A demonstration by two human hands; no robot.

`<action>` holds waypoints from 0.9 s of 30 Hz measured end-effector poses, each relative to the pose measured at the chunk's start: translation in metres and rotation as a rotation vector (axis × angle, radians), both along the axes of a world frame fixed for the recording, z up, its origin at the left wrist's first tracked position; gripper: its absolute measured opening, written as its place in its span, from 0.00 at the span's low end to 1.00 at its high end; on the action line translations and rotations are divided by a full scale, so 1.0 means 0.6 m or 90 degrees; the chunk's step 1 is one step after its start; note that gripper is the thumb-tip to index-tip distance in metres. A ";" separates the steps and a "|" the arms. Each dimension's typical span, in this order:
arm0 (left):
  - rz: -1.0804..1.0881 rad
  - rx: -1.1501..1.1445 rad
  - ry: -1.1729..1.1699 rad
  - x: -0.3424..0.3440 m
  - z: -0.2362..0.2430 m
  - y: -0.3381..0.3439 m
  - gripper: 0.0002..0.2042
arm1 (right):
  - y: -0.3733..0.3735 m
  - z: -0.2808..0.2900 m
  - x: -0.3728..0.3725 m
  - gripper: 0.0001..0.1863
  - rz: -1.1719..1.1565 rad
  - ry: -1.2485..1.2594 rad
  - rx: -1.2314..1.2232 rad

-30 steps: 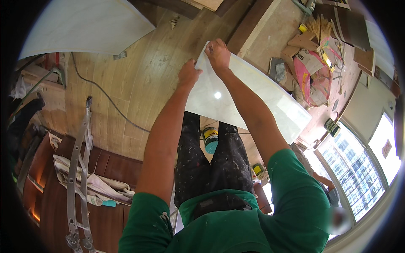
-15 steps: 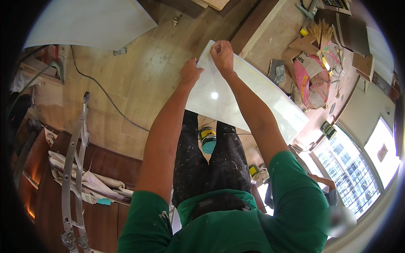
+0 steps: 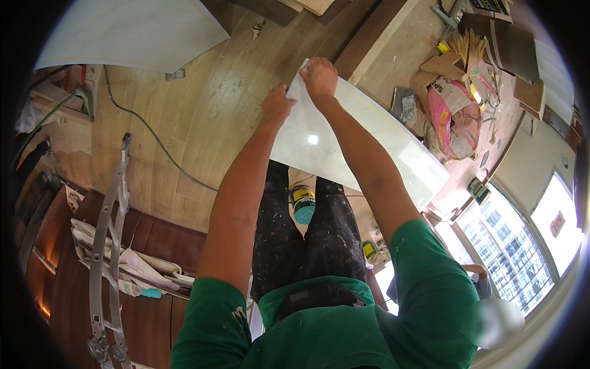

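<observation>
- Head view, top centre of the frame: both arms stretch up from the lower edge and meet at the near corner of a long white glossy panel (image 3: pixel 350 147).
- The left hand (image 3: pixel 276 107) sits on the panel's left edge, fingers curled round it; the right hand (image 3: pixel 319 77) is clamped on the corner tip just above and to the right. Both are closed on the panel, almost touching each other.
- The key relation: the panel's long axis runs from the hands down and away to the right of the frame, ending near the window (image 3: pixel 522 246). All of its length lies beyond the fingers on the right, so both hands hold one end and the far end is unsupported by them.
- The right hand is at the very corner and the left a touch lower on the edge; neither is nearer the panel's middle.
- Whether the far end rests on anything, I cannot tell; it may lean on the ledge there.
- Below the panel, between the person's dark trouser legs, stands a small can (image 3: pixel 303 204) with a teal base; lid on, contents hidden.
- A second small can (image 3: pixel 370 251) sits lower right of it, partly hidden.
- Right of the panel, upper right: a pink sack (image 3: pixel 452 117), open at the top, contents unclear, amid cardboard scraps.
- Left of the frame: a folded metal ladder (image 3: pixel 107 246) lying on the wood floor (image 3: pixel 203 123), and a black cable (image 3: pixel 153 135) snaking across it.
- Upper left: another white panel (image 3: pixel 135 31), well apart from the hands.
</observation>
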State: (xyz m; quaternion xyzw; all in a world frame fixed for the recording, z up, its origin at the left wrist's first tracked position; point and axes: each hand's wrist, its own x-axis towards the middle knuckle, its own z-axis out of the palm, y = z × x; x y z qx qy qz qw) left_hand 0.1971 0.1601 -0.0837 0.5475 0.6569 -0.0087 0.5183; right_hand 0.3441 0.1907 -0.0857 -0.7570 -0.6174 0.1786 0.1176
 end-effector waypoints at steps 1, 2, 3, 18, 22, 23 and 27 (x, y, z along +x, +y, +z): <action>-0.001 0.006 0.001 0.000 -0.001 -0.001 0.21 | 0.002 -0.001 0.000 0.10 -0.004 -0.006 -0.019; -0.002 0.015 0.001 0.001 -0.002 -0.002 0.21 | 0.004 -0.003 0.000 0.10 -0.002 -0.007 -0.019; 0.000 0.023 0.006 0.001 -0.003 -0.005 0.21 | 0.004 -0.003 0.000 0.11 0.001 -0.004 -0.022; 0.175 0.087 -0.001 -0.231 -0.035 -0.331 0.26 | -0.001 0.025 0.002 0.10 -0.125 0.153 -0.019; 0.219 -0.041 0.115 -0.359 0.011 -0.493 0.27 | -0.036 0.016 0.037 0.10 -0.168 0.146 -0.011; 0.274 -0.080 0.098 -0.382 0.031 -0.528 0.27 | -0.057 0.020 0.049 0.10 -0.187 0.154 0.012; 0.316 -0.152 0.175 -0.435 0.110 -0.621 0.22 | -0.144 0.063 0.107 0.11 -0.337 0.140 0.005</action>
